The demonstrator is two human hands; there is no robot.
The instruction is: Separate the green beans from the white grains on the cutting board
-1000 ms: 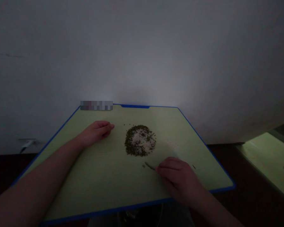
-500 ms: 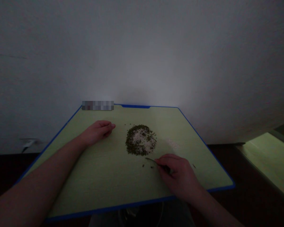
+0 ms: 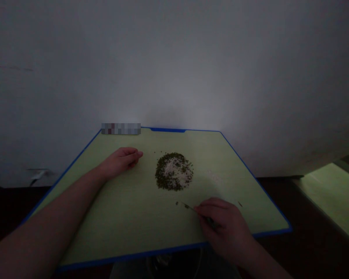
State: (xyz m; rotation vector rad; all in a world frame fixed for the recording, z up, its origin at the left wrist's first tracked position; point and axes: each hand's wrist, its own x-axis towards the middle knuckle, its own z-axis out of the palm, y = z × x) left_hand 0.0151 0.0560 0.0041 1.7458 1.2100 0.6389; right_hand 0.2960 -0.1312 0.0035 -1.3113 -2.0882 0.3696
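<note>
A round heap of green beans mixed with white rice-like grains [image 3: 176, 172] lies in the middle of the pale green tabletop [image 3: 133, 221]. My right hand [image 3: 223, 224] is closed in a pinch around thin tweezers [image 3: 188, 205], whose tip points left. That tip is close to two small dark bits [image 3: 177, 203] in front of the heap. Left of the heap, my left hand [image 3: 123, 161] rests on the table with its fingers curled together, and nothing shows in it.
A faint patch of white grains [image 3: 213, 176] lies right of the heap, and a small dark sliver [image 3: 240, 204] lies farther right. The table has a blue edge [image 3: 267, 232]. Behind it rises a pale wall [image 3: 174, 77]. Another light surface [image 3: 334, 193] stands at the right.
My right hand has moved slightly toward me with the tweezers, drawing their tip away from the heap's near edge to the dark bits. My left hand stays in place.
</note>
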